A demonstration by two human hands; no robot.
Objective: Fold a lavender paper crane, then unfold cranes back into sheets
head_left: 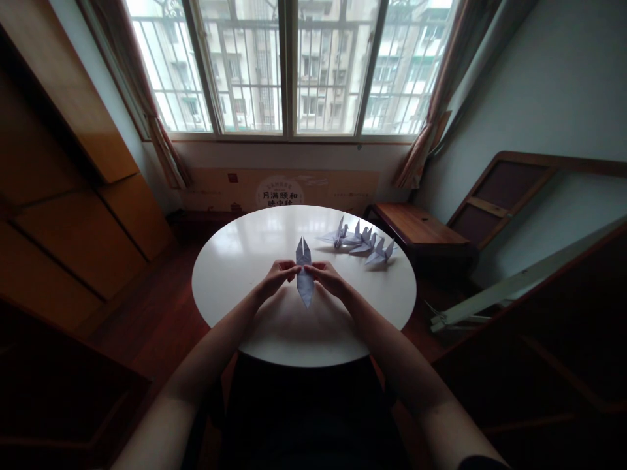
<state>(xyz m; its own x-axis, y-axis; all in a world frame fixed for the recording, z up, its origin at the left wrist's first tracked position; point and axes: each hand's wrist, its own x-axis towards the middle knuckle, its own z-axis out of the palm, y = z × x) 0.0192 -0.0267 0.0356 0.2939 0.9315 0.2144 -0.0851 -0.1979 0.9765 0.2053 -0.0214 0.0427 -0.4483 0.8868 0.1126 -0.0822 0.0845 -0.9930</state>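
Note:
Between my two hands is a folded piece of origami paper (305, 284), pale blue-grey and long, with a split tip pointing away from me and a single point towards me. My left hand (280, 275) pinches its left edge near the middle. On the opposite edge, my right hand (325, 274) pinches it with thumb and fingers. The paper is held over the middle of the white oval table (225, 274); whether it touches the surface I cannot tell. Several finished paper cranes (361, 241) stand grouped at the table's back right.
A low wooden bench (416, 223) stands behind the table on the right. Wooden cabinets (63, 248) line the left wall. Beyond the table, a printed cardboard panel (323, 186) stands below the barred window (289, 72). A pale green folded frame (470, 307) leans at the right.

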